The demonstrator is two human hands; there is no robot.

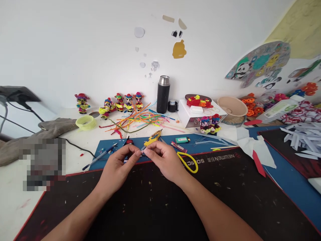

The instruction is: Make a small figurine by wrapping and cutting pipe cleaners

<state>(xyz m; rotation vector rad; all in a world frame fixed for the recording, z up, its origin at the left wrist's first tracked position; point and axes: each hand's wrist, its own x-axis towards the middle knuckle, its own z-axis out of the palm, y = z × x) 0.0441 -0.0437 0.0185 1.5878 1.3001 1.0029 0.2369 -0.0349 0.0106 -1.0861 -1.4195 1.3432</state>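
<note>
Above the dark mat, my left hand (120,160) and my right hand (163,159) meet fingertip to fingertip. Thumb and index finger of each are pinched on a small whitish piece (142,152), mostly covered by the fingers, so its kind cannot be made out. Just beyond the fingertips lies a yellow pointed object (153,137), partly hidden by my right hand. A yellow loop (188,162) sticks out beside my right wrist. Behind my left hand is a small dark and red figure (129,142), partly covered.
Coloured pipe cleaners (137,118) lie behind the blue mat, near several small figures (119,102). A black thermos (163,95) stands by the wall. Rightward are a white box (187,115), a bowl (232,107) and white paper strips (302,137). A pen (95,160) lies left.
</note>
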